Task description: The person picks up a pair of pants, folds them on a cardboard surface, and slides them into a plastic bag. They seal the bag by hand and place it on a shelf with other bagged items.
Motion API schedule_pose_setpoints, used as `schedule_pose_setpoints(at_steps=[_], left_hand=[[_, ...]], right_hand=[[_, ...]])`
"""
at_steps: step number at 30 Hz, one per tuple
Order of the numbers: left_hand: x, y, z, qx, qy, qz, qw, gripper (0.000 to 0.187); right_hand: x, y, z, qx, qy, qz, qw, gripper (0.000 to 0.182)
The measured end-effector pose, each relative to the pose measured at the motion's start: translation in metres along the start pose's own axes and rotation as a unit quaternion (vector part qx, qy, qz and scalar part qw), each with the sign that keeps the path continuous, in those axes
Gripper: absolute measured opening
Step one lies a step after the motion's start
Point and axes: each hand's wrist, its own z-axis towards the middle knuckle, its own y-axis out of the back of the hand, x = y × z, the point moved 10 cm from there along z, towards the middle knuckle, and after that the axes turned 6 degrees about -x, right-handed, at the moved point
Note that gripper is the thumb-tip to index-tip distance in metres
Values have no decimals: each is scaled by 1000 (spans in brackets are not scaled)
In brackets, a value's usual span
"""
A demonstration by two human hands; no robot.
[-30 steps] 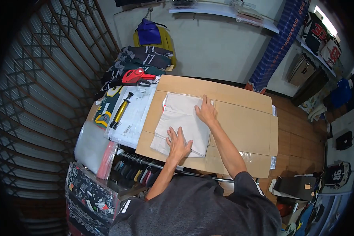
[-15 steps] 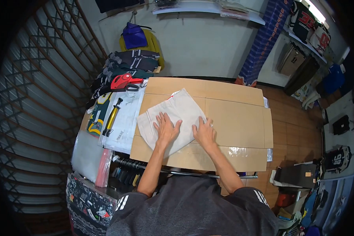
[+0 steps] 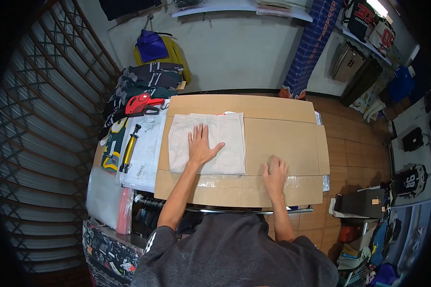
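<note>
A folded cream-coloured cloth [image 3: 230,148] lies flat and squared up on the left half of a brown cardboard sheet [image 3: 282,129]. A little red and white shows at its top edge. My left hand [image 3: 202,146] rests palm down on the middle of the cloth, its fingers spread and nothing held. Off the cloth to the right, my right hand [image 3: 275,176] is over the bare cardboard, fingers apart and slightly bent, a little blurred, with nothing in it.
Left of the cardboard are a red tape dispenser [image 3: 140,104], a yellow and black tool [image 3: 129,149], a green jersey [image 3: 114,143] and clear plastic bags [image 3: 105,196]. Dark folded clothes [image 3: 151,76] are piled behind. A metal rail [image 3: 215,210] runs along the front.
The cloth has turned from a slant to lie straight with the cardboard. My right hand has left the cloth and moved right and down. My left hand is still on it. The view has shifted slightly.
</note>
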Motion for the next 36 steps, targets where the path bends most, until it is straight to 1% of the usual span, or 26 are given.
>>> schedule_pose_setpoints(at_steps=[1,4,7,10,13,16,19,20,23,25,26,27,29,33,34,36], left_hand=[[0,0,0,-2,-2,0,1000,114],[-1,1,2,-1,-16,-8,1000,114],[-1,1,2,-4,-18,4,1000,115],[-2,8,1,-37,-24,-18,999,108],[-4,21,-7,-58,-27,-84,994,89],[-6,51,-37,-123,-22,-217,968,63],[14,89,-86,-149,84,-305,937,48],[24,109,-104,-209,79,-273,936,37],[86,147,-163,-317,150,-210,913,30],[122,183,-204,-409,179,-116,887,22],[144,194,-224,-423,206,-64,880,22],[167,203,-243,-435,231,-14,870,23],[215,213,-277,-424,310,51,849,24],[303,223,-343,-426,417,142,790,32],[319,224,-355,-410,452,161,776,35],[351,219,-371,-368,494,157,772,39]], right_hand=[[-9,5,4,-15,-9,-24,1000,52],[-21,3,15,-34,18,-68,997,59],[-25,-13,27,8,3,-114,993,66],[-25,-22,41,41,-17,-143,989,71],[-30,-27,55,41,-30,-162,985,73],[-38,-29,66,39,-35,-196,979,74],[-51,-36,76,50,-37,-223,973,74],[-54,-39,80,50,-31,-231,971,75],[-64,-47,89,50,-18,-254,966,76],[-70,-50,93,54,-19,-273,960,77],[-72,-53,96,55,-14,-278,959,77],[-75,-54,99,53,-11,-283,957,77],[-74,-55,102,54,-9,-289,956,77],[-72,-53,104,61,-12,-290,955,78],[-73,-52,105,62,-13,-290,955,78],[-78,-56,107,57,-8,-291,955,78]])
